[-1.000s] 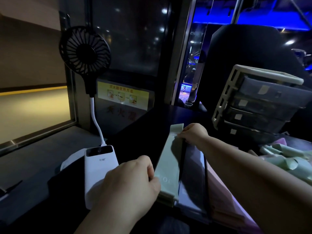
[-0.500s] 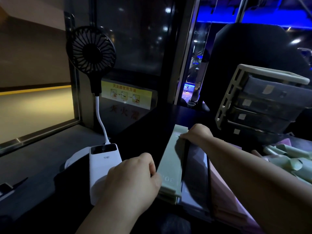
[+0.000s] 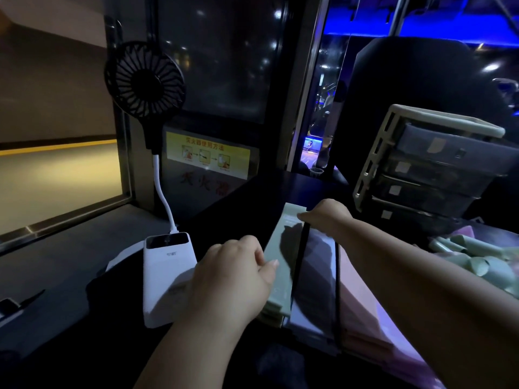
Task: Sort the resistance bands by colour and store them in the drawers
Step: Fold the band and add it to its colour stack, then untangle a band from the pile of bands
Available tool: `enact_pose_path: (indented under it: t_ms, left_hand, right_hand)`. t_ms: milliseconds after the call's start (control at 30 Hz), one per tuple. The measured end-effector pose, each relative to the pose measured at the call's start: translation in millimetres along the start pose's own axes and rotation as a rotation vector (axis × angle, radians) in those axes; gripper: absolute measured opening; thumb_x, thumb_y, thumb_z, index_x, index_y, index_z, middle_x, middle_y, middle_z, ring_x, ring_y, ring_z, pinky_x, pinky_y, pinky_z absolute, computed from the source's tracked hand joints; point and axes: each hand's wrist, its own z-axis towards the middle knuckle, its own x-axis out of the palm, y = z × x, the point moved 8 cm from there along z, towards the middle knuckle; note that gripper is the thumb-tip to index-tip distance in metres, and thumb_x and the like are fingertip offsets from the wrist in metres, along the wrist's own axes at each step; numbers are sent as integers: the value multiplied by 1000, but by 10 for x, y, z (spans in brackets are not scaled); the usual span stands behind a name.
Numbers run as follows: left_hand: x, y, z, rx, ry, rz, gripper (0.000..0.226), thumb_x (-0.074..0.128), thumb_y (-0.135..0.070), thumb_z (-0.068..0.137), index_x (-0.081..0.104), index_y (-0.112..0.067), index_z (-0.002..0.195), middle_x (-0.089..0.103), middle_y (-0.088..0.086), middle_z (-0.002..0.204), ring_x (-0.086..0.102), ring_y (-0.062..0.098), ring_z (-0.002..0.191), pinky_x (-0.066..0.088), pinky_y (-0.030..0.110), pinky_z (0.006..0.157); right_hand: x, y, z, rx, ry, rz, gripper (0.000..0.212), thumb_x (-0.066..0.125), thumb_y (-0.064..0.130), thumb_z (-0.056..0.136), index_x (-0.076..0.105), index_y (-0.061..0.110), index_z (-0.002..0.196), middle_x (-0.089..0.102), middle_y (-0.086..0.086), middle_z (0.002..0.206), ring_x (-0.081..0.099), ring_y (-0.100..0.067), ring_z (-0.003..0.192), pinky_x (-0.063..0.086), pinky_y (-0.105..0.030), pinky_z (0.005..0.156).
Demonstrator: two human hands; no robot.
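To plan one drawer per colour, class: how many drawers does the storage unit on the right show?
4, stacked in the drawer unit at right: top drawer, second drawer, third drawer, bottom drawer. It is dim there, so another may be hidden lower.

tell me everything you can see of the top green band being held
The top green band is a long, flat, pale green strip, matte and rubbery-looking. It lies on a stack of like strips on the dark table, running away from the person. The left hand grips its near end, thumb on top; the right hand pinches its far end. A grey stack borders its right side.
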Motion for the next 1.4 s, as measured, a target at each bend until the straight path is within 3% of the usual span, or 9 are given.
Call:
enact_pose_path:
  t_ms: [133,267,467,700,967,1067,1167,1267,1400]
  left_hand:
    - [109,-137,50,14,13,-32,24,54,-53,91,54,-29,87,57,-11,87,54,13,92,47,32,75]
    - [218,-367,49,53,4,-43,23,58,-50,90,53,-28,83,62,-9,91,56,17,95,48,32,79]
    - [484,-855,-58,142,53,-32,23,58,-47,90,52,-27,81,61,-8,90,53,20,93,43,31,73]
    - [874,-1596,-291,242,147,-11,21,57,-50,90,54,-29,86,60,-10,95,53,18,101,46,33,83]
    - [1685,-2555,-357,313,345,6,24,56,-40,90,59,-22,106,56,10,131,53,30,115,44,34,87]
    - [1999,-2777,-348,278,438,20,27,53,-37,92,57,-20,113,39,21,145,42,34,130,46,37,95]
    - [2146,-2939,-361,275,447,-6,30,52,-37,95,56,-19,118,46,12,135,37,32,133,43,44,101]
    - [2218,-3016,-421,320,408,-87,27,54,-50,91,61,-26,101,59,-1,121,46,25,121,42,44,100]
    - [2295,-2981,-520,375,509,-228,53,42,-83,60,59,-34,70,63,-14,95,56,17,103,44,43,96]
  right_hand:
    - [-121,-128,-75,-12,-17,19,38,70,45,81,67,7,76,63,-8,74,56,-24,63,41,-26,53]
    - [-294,-406,-272,-8,-32,136,39,69,40,83,56,10,60,54,-5,57,43,-19,44,33,-24,46]
    - [-749,-960,-656,-64,-126,216,27,71,35,82,70,9,74,55,-1,53,43,-13,44,34,-24,48]
    - [-1505,-1887,-1131,-54,-381,41,17,71,38,80,66,24,73,60,13,64,57,-12,69,37,-21,54]
    - [-1903,-2859,-1417,-53,-590,197,8,71,27,81,66,23,75,61,12,70,59,-14,73,38,-29,66]
    - [-2012,-3013,-1442,-70,-546,263,13,73,29,81,64,30,71,64,12,72,59,-11,71,43,-30,69]
    - [-2077,-3123,-1418,-34,-431,237,12,74,33,82,66,29,73,68,9,74,60,-14,70,45,-28,65]
    - [-2048,-3230,-1431,10,-241,219,16,76,38,79,69,25,73,69,0,72,59,-15,67,46,-29,61]
    - [-2000,-3336,-1516,19,17,86,32,71,60,68,75,29,74,73,2,79,65,-18,83,51,-38,84]
